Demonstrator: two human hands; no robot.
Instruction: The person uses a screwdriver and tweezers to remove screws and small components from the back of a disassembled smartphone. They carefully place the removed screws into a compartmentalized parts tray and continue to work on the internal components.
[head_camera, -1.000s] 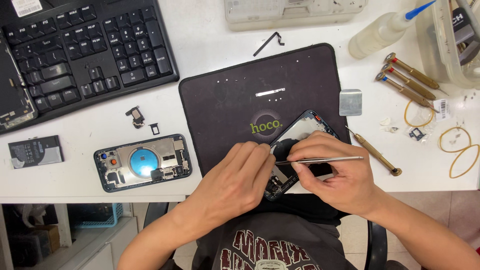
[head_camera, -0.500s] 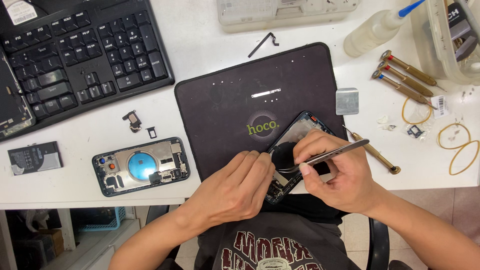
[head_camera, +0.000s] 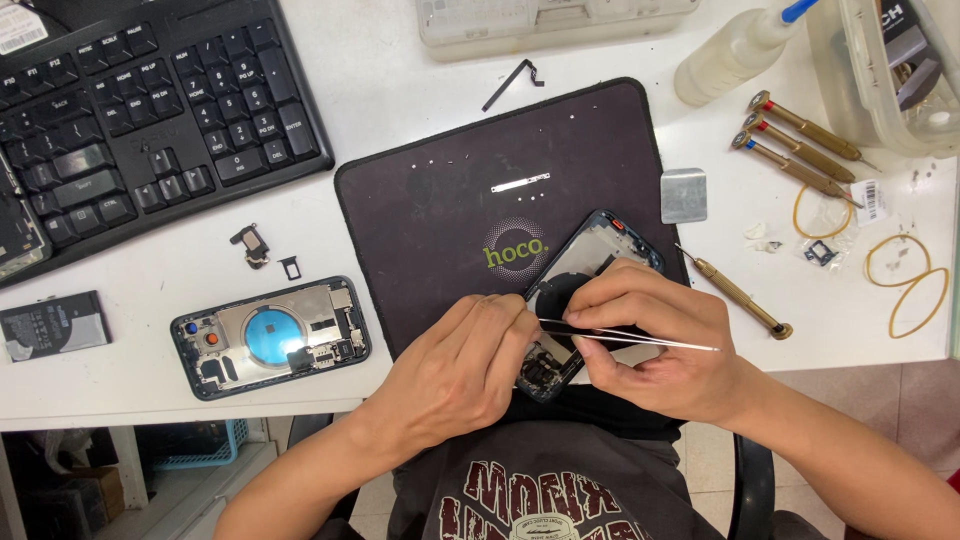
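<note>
Steel tweezers pinched in the right hand, tips at the opened phone on the near edge of the black mat. Left hand is curled, steadying that phone. A slip could likely scratch or tear small parts inside. Left of the mat: another phone shell; beyond it, the keyboard. White worktop, cluttered.

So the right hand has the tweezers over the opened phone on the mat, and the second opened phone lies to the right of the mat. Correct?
Not quite. The second opened phone lies to the left of the mat, on the white table, as the head view shows. The rest holds: the right hand has the tweezers over the opened phone on the mat.
</note>
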